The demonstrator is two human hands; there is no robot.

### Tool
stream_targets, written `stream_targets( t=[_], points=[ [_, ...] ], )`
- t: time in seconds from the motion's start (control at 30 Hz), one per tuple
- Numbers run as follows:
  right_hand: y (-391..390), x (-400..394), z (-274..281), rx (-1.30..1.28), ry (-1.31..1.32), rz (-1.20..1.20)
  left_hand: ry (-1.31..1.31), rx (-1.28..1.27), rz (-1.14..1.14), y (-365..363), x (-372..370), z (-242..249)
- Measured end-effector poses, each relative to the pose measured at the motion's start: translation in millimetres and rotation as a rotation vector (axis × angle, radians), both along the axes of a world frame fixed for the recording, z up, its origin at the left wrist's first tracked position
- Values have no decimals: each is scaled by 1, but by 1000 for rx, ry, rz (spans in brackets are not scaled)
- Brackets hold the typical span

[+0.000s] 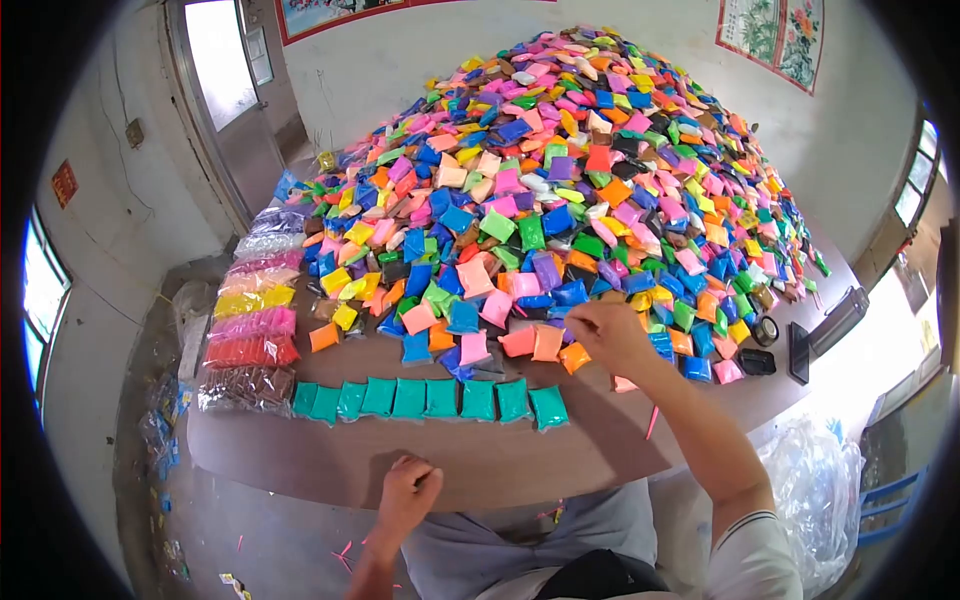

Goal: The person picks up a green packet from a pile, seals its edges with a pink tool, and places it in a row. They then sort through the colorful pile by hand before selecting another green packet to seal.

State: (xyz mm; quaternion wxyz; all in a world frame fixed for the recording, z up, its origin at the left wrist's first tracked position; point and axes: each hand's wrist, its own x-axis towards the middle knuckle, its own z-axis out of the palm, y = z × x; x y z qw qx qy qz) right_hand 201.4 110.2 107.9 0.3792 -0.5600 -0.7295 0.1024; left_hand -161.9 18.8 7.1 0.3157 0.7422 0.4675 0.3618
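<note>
My right hand (608, 332) is over the front edge of a large heap of small coloured packets (530, 232). Its fingers are curled down, and whatever they may hold is hidden. Just left of it lie an orange packet (575, 357) and a peach packet (547, 343). Loosely closed at the front edge of the table, my left hand (410, 492) shows nothing in its fingers. Beyond that hand, a row of several teal packets (440, 398) runs left to right, side by side.
Clear bags of packets sorted by colour, such as brown (245, 390) and red (250, 350), line the table's (300, 450) left side. At right are a tape roll (765, 331), a black tray (756, 361) and a black stand (800, 352). Clear plastic (815, 490) stands beside the table.
</note>
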Motion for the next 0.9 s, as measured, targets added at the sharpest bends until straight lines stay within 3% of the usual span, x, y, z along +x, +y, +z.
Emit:
stream_targets(
  t=[0.13,0.33,0.43,0.63,0.83,0.9],
  points=[
    [36,-9,-38,-16,-88,-2,-84,-74,69,0,-3,5],
    [79,-24,-61,-63,-271,-44,55,50,88,25,-18,-1],
    [94,-18,-83,329,-430,20,51,93,143,35,-29,-9],
    [82,-7,-83,263,-496,-78,230,359,154,40,-24,-13],
    [79,-4,-92,215,-531,-120,242,190,406,56,-47,-32],
    [82,-2,-101,178,-519,-118,310,266,384,55,-47,-37]
  ],
)
